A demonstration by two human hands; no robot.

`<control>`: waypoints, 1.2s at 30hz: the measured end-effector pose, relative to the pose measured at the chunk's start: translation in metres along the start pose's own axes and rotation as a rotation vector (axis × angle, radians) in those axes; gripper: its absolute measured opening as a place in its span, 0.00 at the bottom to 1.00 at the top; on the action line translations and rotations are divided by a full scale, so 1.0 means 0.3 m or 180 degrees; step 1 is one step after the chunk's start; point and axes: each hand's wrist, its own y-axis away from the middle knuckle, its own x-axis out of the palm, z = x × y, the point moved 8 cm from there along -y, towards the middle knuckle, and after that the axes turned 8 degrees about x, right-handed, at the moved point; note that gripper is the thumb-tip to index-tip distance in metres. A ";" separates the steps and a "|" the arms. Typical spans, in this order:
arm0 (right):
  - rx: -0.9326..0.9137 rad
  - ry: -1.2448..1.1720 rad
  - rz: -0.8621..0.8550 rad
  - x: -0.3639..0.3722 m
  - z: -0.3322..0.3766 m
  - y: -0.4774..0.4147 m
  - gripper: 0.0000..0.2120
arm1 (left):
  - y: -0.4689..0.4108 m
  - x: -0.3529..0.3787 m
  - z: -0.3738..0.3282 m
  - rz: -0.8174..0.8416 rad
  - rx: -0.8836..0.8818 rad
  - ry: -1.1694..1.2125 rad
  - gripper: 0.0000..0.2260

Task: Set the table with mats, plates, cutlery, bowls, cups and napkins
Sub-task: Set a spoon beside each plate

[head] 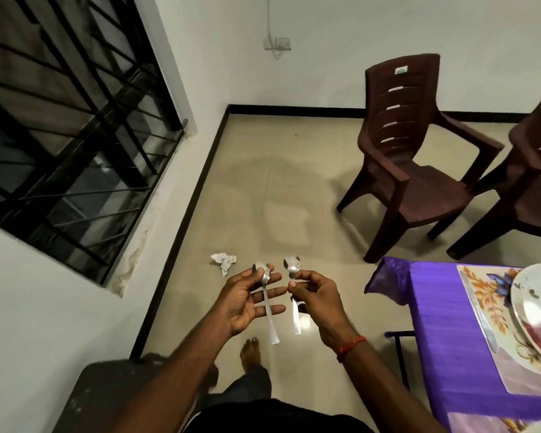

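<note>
I stand over the floor with a steel spoon in each hand, bowls pointing away from me. My left hand (242, 303) lies palm up, and its thumb holds one spoon (270, 320) against the outstretched fingers. My right hand (319, 303) pinches the second spoon (295, 320) at its neck with curled fingers. At the right stands the table with a purple cloth (441, 332). On it lies a floral mat (487, 295) carrying a white flowered plate (537, 301), with a knife (481, 317) on the mat to the plate's left.
Two brown plastic chairs (419, 170) (537, 182) stand beyond the table. A crumpled white paper (224, 260) lies on the floor by the wall. A dark stool or bench (107, 395) is at my lower left, below a barred window (75, 120).
</note>
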 end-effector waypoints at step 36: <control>-0.0404 -0.0803 -0.1616 -0.432 0.756 -0.982 0.12 | -1.278 0.891 -0.623 0.1539 -0.0526 -0.1069 0.15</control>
